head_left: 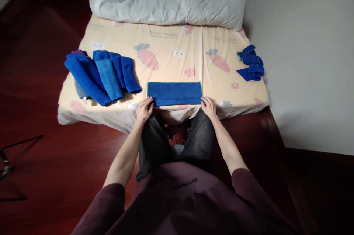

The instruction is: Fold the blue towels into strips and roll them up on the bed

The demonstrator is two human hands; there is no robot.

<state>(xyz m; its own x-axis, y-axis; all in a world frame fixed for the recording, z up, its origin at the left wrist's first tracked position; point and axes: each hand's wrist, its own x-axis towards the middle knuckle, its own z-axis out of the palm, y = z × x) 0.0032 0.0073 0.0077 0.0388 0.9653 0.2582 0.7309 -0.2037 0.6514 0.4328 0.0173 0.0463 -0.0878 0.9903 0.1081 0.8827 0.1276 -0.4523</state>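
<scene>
A blue towel [175, 90] with a thin light-green edging lies flat on the bed in front of me, wider than it is deep. Its near long edge is folded over in a narrow strip. At the near left corner, my left hand [145, 109] pinches the strip between thumb and fingers. My right hand [208, 106] grips the near right corner the same way. The fingertips of both hands rest low, close to the sheet.
Several rolled or folded blue towels [110, 74] lie at the left of the bed [177, 39]. Crumpled blue cloths [251, 63] lie near its right edge. A bunched light-coloured quilt [166, 8] covers the far end. A white wall [309, 58] stands right; a black stand's legs [22, 141] show left.
</scene>
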